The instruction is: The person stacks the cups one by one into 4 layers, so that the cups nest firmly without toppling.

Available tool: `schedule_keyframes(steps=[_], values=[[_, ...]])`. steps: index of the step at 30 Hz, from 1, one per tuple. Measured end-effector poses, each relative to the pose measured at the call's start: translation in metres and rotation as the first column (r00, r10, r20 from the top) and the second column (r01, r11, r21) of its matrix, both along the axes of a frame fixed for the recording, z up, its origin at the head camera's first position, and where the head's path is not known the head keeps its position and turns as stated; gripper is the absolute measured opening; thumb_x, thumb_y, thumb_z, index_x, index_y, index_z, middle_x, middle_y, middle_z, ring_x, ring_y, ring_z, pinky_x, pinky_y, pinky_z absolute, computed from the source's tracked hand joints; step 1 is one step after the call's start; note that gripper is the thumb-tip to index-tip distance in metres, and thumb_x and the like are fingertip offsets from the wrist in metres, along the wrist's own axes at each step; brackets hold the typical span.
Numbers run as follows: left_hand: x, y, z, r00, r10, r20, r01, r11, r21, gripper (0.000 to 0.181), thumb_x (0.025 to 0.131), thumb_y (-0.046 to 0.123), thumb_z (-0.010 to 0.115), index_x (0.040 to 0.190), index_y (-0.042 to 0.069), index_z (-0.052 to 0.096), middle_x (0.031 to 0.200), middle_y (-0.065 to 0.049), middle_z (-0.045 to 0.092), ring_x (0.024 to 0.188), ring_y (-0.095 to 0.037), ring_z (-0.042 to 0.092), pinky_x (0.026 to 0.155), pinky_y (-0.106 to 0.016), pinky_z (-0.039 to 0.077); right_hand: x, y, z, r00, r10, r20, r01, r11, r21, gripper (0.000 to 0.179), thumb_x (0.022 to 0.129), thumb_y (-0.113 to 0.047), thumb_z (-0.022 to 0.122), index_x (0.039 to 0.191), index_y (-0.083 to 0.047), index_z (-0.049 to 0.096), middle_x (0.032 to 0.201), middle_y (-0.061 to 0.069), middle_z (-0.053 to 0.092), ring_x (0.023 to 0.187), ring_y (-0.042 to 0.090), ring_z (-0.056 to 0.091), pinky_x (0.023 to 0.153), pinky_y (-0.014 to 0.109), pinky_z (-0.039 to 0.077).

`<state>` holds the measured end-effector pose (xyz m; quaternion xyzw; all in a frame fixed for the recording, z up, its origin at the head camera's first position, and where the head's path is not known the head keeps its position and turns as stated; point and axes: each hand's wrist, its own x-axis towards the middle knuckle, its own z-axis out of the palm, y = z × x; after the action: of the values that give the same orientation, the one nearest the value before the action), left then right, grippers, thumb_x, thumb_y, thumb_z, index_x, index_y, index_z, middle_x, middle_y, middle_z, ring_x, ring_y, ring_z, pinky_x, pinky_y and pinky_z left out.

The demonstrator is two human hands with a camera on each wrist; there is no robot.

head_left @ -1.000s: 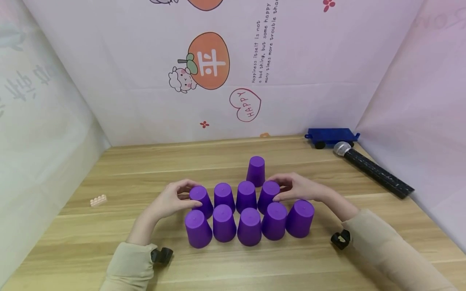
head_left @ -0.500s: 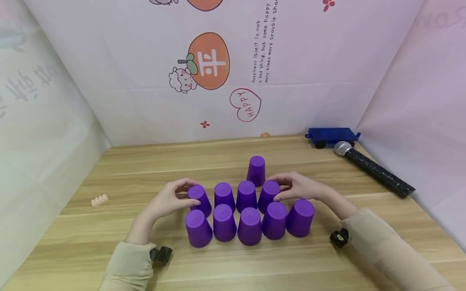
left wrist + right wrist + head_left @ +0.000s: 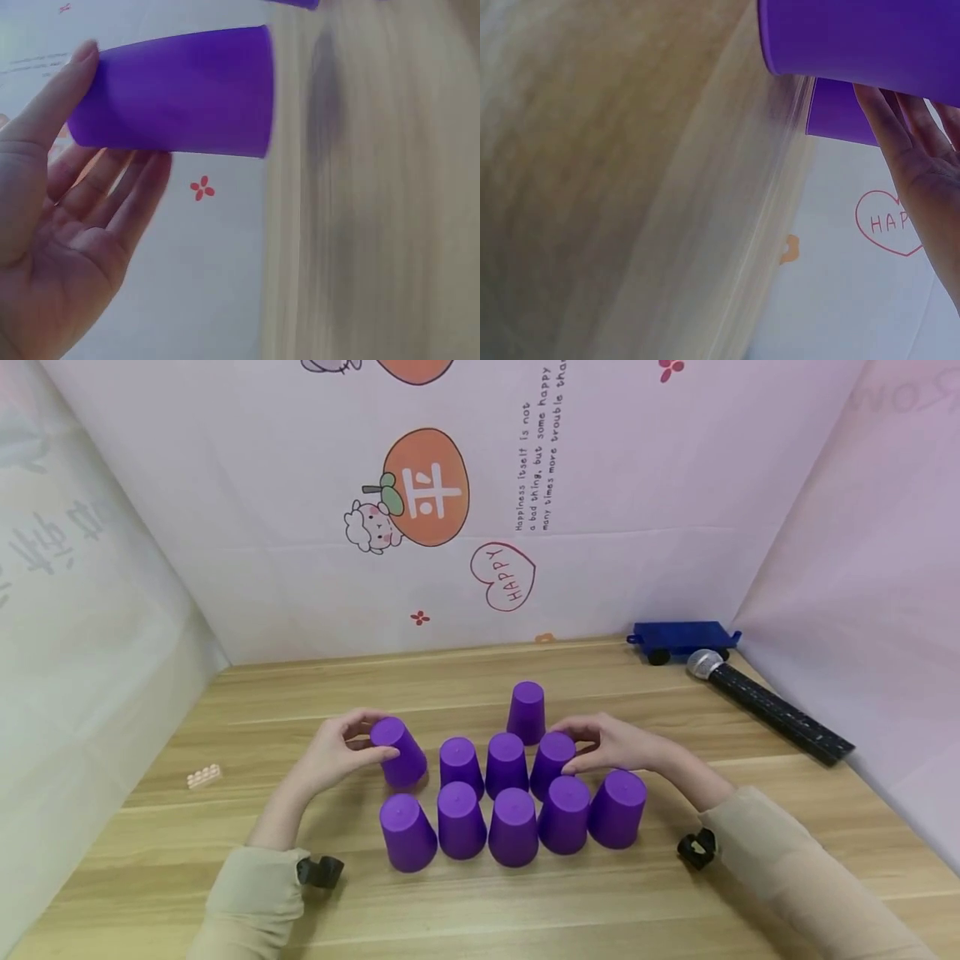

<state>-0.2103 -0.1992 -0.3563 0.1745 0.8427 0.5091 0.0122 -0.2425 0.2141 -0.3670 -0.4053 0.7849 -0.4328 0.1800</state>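
In the head view, my left hand (image 3: 333,752) pinches an upside-down purple cup (image 3: 402,758) between thumb and fingers. The left wrist view shows this cup (image 3: 180,94) held just above the wooden table. My right hand (image 3: 622,745) holds the rightmost cup (image 3: 551,766) of the second row, thumb in front and fingers behind. In the right wrist view, a large purple cup (image 3: 862,37) hides those fingertips. Beside the right-held cup stand two more cups, one of them a middle cup (image 3: 507,766). A single cup (image 3: 527,714) stands behind.
In front is a row of several upside-down purple cups, with a left-end cup (image 3: 408,839) and a right-end cup (image 3: 618,814). A microphone (image 3: 776,710) and a blue toy wagon (image 3: 682,639) lie at the back right. A small pale block (image 3: 204,776) is at left.
My left hand has lifted its cup and carried it left and away from me, leaving a gap beside the second row. The right hand has stayed on its cup.
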Motion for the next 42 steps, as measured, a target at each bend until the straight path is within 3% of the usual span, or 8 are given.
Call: schedule_keyframes(steps=[9, 14, 21, 31, 42], values=[[-0.035, 0.009, 0.002, 0.999, 0.040, -0.025, -0.041, 0.996, -0.076, 0.055, 0.076, 0.029, 0.079, 0.121, 0.006, 0.058, 0.117, -0.015, 0.064, 0.111, -0.032, 0.061, 0.088, -0.035, 0.056, 0.001, -0.001, 0.000, 1.000, 0.009, 0.020, -0.009, 1.000, -0.015, 0.047, 0.085, -0.014, 0.069, 0.126, 0.000, 0.052, 0.119, 0.016, 0.062, 0.105, 0.006, 0.062, 0.091, 0.027, 0.054], [-0.056, 0.021, 0.001, 0.998, 0.049, -0.045, -0.053, 0.995, -0.087, 0.052, 0.076, 0.026, 0.079, 0.119, 0.004, 0.059, 0.115, -0.016, 0.065, 0.110, -0.033, 0.061, 0.090, -0.039, 0.055, 0.002, -0.001, 0.000, 1.000, 0.004, 0.021, -0.004, 1.000, -0.009, 0.047, 0.085, -0.015, 0.069, 0.126, 0.000, 0.052, 0.119, 0.015, 0.062, 0.105, 0.007, 0.062, 0.091, 0.028, 0.054], [-0.076, 0.047, -0.001, 0.998, -0.003, -0.070, -0.004, 0.995, -0.098, 0.049, 0.076, 0.023, 0.079, 0.117, 0.002, 0.060, 0.114, -0.017, 0.065, 0.108, -0.034, 0.062, 0.092, -0.039, 0.054, 0.002, 0.000, 0.000, 1.000, -0.004, 0.021, 0.005, 1.000, -0.008, 0.046, 0.085, -0.015, 0.069, 0.126, -0.001, 0.053, 0.119, 0.015, 0.062, 0.104, 0.007, 0.062, 0.092, 0.030, 0.053], [-0.083, 0.084, -0.004, 0.990, -0.126, -0.068, 0.122, 0.990, -0.070, 0.047, 0.076, 0.016, 0.078, 0.116, -0.002, 0.059, 0.110, -0.019, 0.065, 0.104, -0.034, 0.063, 0.091, -0.035, 0.055, 0.003, 0.000, 0.000, 1.000, 0.003, 0.003, -0.003, 1.000, -0.016, 0.046, 0.085, -0.015, 0.070, 0.125, -0.001, 0.053, 0.118, 0.014, 0.062, 0.104, 0.007, 0.062, 0.091, 0.034, 0.054], [-0.081, 0.100, -0.003, 0.978, -0.194, -0.072, 0.190, 0.980, -0.064, 0.047, 0.077, 0.012, 0.078, 0.116, -0.004, 0.059, 0.110, -0.021, 0.064, 0.103, -0.035, 0.063, 0.090, -0.033, 0.055, 0.003, 0.000, -0.001, 1.000, 0.002, 0.005, -0.002, 1.000, -0.009, 0.046, 0.086, -0.016, 0.069, 0.126, -0.002, 0.053, 0.119, 0.013, 0.062, 0.106, 0.007, 0.061, 0.093, 0.034, 0.053]])
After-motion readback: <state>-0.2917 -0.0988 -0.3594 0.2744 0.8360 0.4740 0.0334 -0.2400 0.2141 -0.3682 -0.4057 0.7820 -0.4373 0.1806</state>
